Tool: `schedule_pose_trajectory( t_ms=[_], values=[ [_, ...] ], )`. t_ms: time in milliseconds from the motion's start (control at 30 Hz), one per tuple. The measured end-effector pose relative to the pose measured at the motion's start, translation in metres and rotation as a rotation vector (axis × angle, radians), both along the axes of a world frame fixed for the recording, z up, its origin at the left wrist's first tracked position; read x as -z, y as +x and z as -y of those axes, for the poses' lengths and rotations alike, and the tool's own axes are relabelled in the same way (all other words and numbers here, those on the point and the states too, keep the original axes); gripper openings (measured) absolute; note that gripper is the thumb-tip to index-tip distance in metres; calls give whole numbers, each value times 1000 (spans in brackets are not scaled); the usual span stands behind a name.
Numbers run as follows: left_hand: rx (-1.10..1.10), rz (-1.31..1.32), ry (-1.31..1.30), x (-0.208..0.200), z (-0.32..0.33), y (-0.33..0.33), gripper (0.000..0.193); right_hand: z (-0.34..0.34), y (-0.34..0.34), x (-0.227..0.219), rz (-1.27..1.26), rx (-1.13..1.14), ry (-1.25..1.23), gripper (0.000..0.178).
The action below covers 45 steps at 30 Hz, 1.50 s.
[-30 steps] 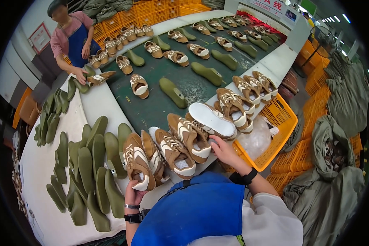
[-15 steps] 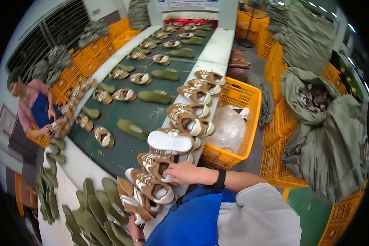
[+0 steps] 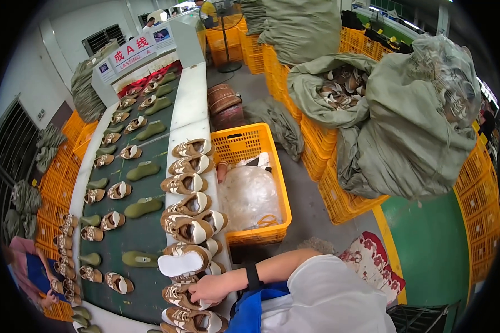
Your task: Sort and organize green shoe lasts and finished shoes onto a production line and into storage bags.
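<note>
My right hand (image 3: 208,289) reaches down to a brown and white sneaker (image 3: 175,297), its fingers closed at the shoe's opening; the fingertips are partly hidden. Just beyond it, an upturned sneaker (image 3: 180,264) shows its white sole on top of other shoes. Along the white ledge, a row of matching sneakers (image 3: 189,183) runs away from me, some of them overlapping. Closer to me than my hand lies another sneaker (image 3: 191,320). My left hand is out of the picture.
The green conveyor belt (image 3: 141,297) carries sneakers and olive shoe lasts (image 3: 140,259). Right of the ledge stands an orange crate (image 3: 261,236) holding clear plastic. Beyond are stacked crates and a grey-green sack (image 3: 400,127). A co-worker (image 3: 25,269) handles shoes across the belt.
My view has swung to the right, so the belt and shoes appear further left. My left hand and the nearby pile of lasts have left the picture. My right hand stays at a sneaker.
</note>
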<state>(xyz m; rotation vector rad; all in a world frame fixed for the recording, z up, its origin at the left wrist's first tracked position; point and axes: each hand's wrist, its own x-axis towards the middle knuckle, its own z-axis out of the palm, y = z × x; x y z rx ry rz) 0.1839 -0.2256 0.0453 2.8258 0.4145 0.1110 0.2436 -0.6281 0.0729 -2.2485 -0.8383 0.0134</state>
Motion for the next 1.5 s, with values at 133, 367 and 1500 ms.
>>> schedule_pose_trajectory(
  t_ms=[133,367,1500],
  values=[
    [24,-177,30,-11,32,9,53,33,-10,-4,19,156,224,21],
    [142,-362,-7,-12,37,18,66,113,-27,-4,-211,211,-404,15],
    [-28,-372,-120,40,14,257,60,61,97,-45,-593,-920,-605,20]
  ],
)
